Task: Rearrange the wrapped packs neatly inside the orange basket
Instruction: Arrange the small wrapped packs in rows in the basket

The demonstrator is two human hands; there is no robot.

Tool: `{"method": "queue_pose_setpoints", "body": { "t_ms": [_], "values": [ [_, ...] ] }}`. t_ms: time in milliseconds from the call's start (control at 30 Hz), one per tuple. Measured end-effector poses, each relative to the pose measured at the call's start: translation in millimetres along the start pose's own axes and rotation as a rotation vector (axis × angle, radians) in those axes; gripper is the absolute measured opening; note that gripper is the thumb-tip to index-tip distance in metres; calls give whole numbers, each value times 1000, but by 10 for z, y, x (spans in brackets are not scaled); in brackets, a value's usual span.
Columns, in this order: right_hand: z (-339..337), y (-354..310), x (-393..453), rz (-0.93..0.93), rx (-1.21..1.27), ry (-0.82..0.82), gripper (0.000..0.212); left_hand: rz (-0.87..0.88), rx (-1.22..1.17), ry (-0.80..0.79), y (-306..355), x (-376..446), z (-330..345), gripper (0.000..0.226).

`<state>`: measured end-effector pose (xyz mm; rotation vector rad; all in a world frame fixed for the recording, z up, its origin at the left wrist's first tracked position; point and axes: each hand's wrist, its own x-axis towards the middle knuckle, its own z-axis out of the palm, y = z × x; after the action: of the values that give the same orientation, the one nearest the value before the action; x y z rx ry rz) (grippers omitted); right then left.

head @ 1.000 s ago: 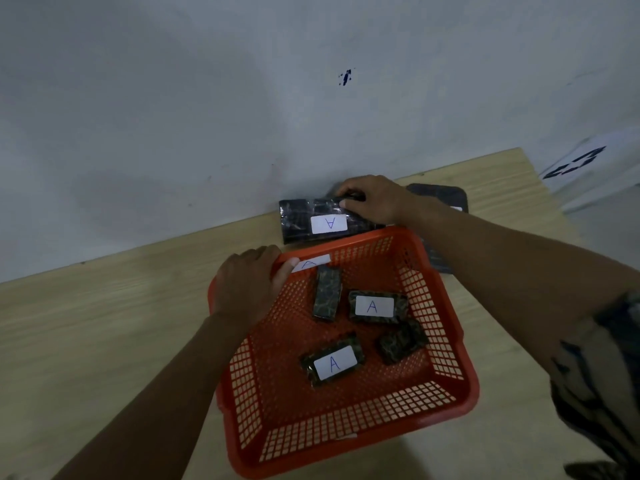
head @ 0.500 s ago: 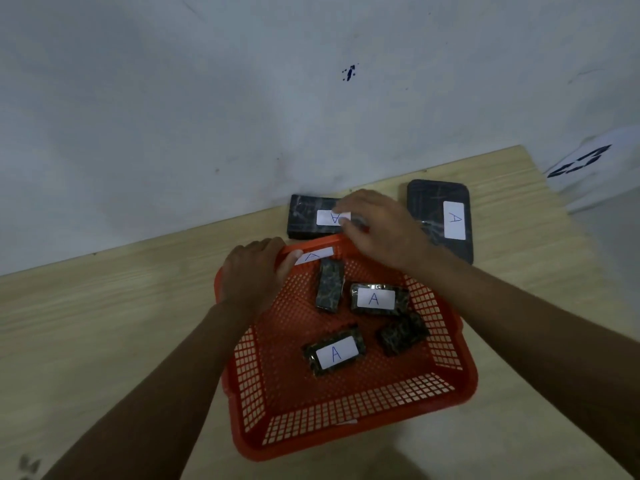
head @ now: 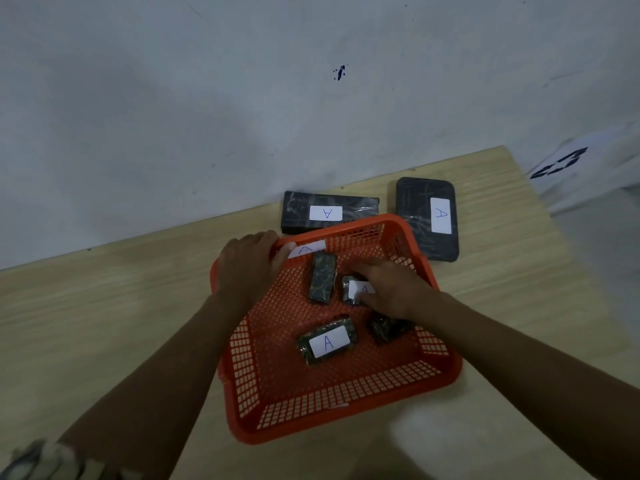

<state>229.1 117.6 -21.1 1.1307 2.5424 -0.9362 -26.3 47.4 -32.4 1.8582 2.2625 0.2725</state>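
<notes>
An orange mesh basket (head: 346, 403) sits on the wooden table. Inside lie several small dark wrapped packs: one upright pack (head: 322, 282) near the back, one with a white "A" label (head: 327, 341) at the front, a dark one (head: 386, 329) at the right. My right hand (head: 391, 289) is closed around a labelled pack (head: 355, 289) in the middle of the basket. My left hand (head: 247, 268) grips the basket's back-left rim, by a white label (head: 306, 250) at that corner.
Two larger dark wrapped packs lie on the table behind the basket: one (head: 329, 212) against the wall, one (head: 427, 216) at the back right, both labelled "A". The grey wall rises right behind them. The table's right edge (head: 540, 216) is near.
My right hand let go of the large pack behind the basket and came down into the basket onto the middle labelled pack. My left hand stayed on the rim.
</notes>
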Motion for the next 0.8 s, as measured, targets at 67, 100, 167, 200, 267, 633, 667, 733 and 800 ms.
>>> {"method": "queue_pose_setpoints", "body": {
  "t_ms": [67,100,167,200,267,633,667,733,800],
  "values": [
    [1,17,15,5,21,-11,49,-2,-8,-3,9,-2,-5,48],
    [4,24,23,12,17,-22,48,-5,-10,-7,13,-4,-5,48],
    [11,35,44,35,11,-46,46,-12,-9,-13,14,-3,-4,49],
    [8,39,54,44,21,-58,43,-13,-8,-12,10,-5,-3,49],
    [-33,51,78,42,59,-71,34,-8,-7,-3,6,-4,-1,51],
    [-275,13,306,-92,-136,116,43,6,-4,21,-6,3,31,47],
    [-242,14,292,-93,-138,144,43,7,-1,21,-10,5,34,47],
    [-169,14,261,-83,-150,187,39,7,-2,19,-16,2,38,48],
    [-102,16,224,-102,-161,264,35,10,-6,21,-19,0,44,49]
  ]
}}
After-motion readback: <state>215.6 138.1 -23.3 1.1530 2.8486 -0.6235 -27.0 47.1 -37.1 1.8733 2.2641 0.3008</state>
